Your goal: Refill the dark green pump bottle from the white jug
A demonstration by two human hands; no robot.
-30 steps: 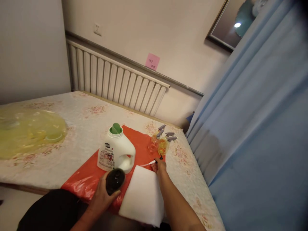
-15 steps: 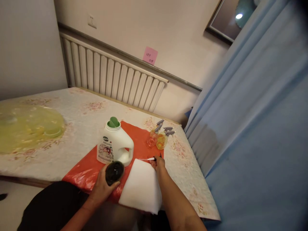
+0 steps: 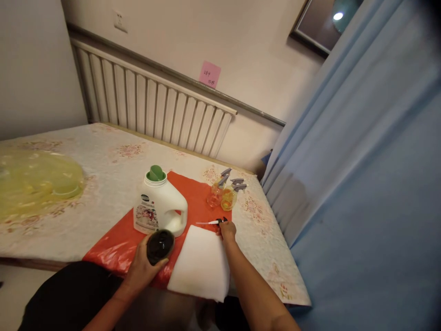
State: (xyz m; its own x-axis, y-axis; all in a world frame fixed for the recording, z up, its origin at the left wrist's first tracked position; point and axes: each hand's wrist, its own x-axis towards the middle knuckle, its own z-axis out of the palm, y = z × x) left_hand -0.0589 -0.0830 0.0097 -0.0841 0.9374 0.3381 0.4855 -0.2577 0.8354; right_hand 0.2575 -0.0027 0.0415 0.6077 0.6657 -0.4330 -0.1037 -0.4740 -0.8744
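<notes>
My left hand [image 3: 143, 262] is wrapped round a dark rounded bottle [image 3: 160, 247], held in front of a white jug [image 3: 161, 207] with a green cap. In my right hand [image 3: 226, 230] is a black and white spray nozzle [image 3: 217, 221], its thin clear tube pointing left above a white foam pad [image 3: 200, 264]. Jug and pad rest on a red plastic sheet [image 3: 196, 191]. Toward the sheet's far right corner stand several small spray bottles, among them a pink one [image 3: 214, 196] and a yellow one [image 3: 228, 199], with grey triggers.
A translucent yellow plastic item [image 3: 37, 181] lies at the left on the flowered cloth [image 3: 103, 184]. Behind the bed is a white radiator [image 3: 155, 101]. A blue curtain [image 3: 344, 184] hangs along the right side.
The view has shifted slightly, so most things sit a little further left. My right hand has turned the nozzle a little, and more of its black head shows.
</notes>
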